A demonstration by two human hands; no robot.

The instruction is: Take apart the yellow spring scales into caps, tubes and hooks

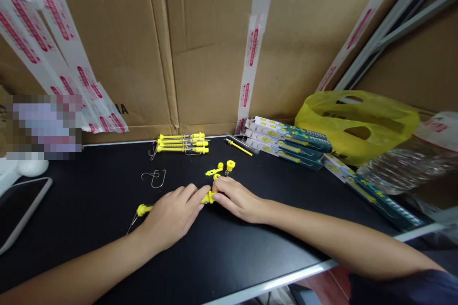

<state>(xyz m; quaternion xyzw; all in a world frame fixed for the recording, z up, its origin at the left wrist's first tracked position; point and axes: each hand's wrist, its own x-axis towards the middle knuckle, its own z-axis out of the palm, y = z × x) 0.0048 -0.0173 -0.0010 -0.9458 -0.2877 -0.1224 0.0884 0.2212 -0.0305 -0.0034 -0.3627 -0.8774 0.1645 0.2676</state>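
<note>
My left hand [173, 214] is wrapped over the middle of a yellow tool [144, 209] lying on the black table, with thin metal wires at its left end. At the tool's right end, my right hand [236, 198] pinches the yellow end piece between thumb and fingers. Just beyond my right fingertips are small yellow parts: a flat clip [213, 171] and a cap [231, 165] with a small spring. Bent metal hooks [157, 178] lie up and left of my hands. My palms hide much of the tool.
Several similar yellow tools [182, 144] lie at the table's back edge, near a thin yellow rod [240, 147]. Teal boxes [286, 140], a yellow bag [358, 124] and a plastic-wrapped bundle [397, 167] are right. A phone-like device [21, 207] lies left.
</note>
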